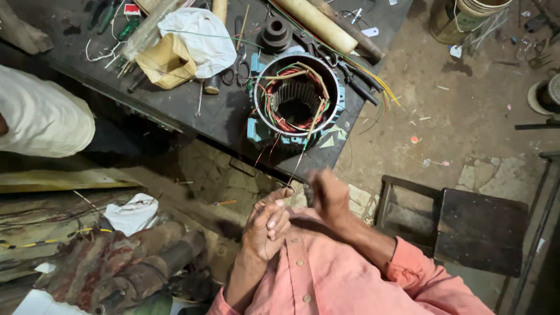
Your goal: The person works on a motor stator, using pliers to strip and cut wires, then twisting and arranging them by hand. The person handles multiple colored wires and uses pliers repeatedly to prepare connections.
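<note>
Worker's left hand pinches thin wire running up to motor stator on dark bench; blurred right hand grip unclear. Risk: taut pull could snag or snap wire at bench edge, disturb 1 copper winding.

Dusty, littered dirt floor, dark cluttered workbench and dark wooden stool.

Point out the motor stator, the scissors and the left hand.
motor stator [296, 102]: head view, on its copper windings.
scissors [237, 69]: head view, near the handle loops.
left hand [267, 224]: head view, on the knuckles.
</note>
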Action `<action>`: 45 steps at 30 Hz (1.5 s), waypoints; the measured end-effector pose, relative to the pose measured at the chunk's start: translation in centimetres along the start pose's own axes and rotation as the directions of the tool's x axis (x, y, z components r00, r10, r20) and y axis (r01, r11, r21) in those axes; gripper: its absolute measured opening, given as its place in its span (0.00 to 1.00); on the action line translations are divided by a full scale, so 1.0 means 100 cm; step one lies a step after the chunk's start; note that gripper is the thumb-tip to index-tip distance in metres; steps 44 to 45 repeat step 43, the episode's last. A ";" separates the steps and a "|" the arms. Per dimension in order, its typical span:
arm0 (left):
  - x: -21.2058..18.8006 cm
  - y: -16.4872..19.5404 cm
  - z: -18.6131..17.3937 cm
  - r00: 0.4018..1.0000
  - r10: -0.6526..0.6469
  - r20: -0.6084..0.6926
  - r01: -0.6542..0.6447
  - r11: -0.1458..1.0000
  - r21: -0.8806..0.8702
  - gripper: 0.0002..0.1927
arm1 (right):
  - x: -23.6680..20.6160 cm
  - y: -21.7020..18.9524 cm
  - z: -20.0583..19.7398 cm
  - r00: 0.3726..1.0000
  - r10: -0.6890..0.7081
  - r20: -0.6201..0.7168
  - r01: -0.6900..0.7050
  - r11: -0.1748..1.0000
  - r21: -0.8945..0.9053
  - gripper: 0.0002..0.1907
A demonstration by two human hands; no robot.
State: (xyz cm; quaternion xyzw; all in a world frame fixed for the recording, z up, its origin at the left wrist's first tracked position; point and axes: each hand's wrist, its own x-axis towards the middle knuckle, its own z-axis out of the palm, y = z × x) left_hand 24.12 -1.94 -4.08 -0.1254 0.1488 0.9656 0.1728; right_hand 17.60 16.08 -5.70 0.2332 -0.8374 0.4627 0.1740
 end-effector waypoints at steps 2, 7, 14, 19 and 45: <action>-0.001 0.000 0.000 1.000 -0.014 -0.026 0.014 1.000 -0.024 0.14 | 0.007 -0.005 -0.006 0.993 0.107 -0.055 -0.109 0.994 -0.020 0.15; -0.001 0.000 -0.001 0.999 0.031 -0.045 -0.029 0.999 0.044 0.15 | 0.015 -0.019 -0.017 0.999 0.021 0.025 -0.018 0.993 -0.117 0.17; -0.002 0.022 0.036 0.919 0.391 -0.050 -0.196 0.564 0.802 0.15 | 0.014 -0.022 -0.035 0.992 -0.125 0.035 0.119 0.984 0.130 0.21; -0.012 0.047 0.081 0.716 0.198 0.670 -0.306 -0.773 0.555 0.17 | 0.063 0.005 -0.127 0.869 0.379 0.318 -0.454 0.867 0.205 0.11; -0.004 0.006 0.038 0.883 0.340 0.323 -0.093 -0.547 0.832 0.20 | -0.002 0.007 -0.049 0.872 -0.052 0.486 0.148 0.976 -0.161 0.28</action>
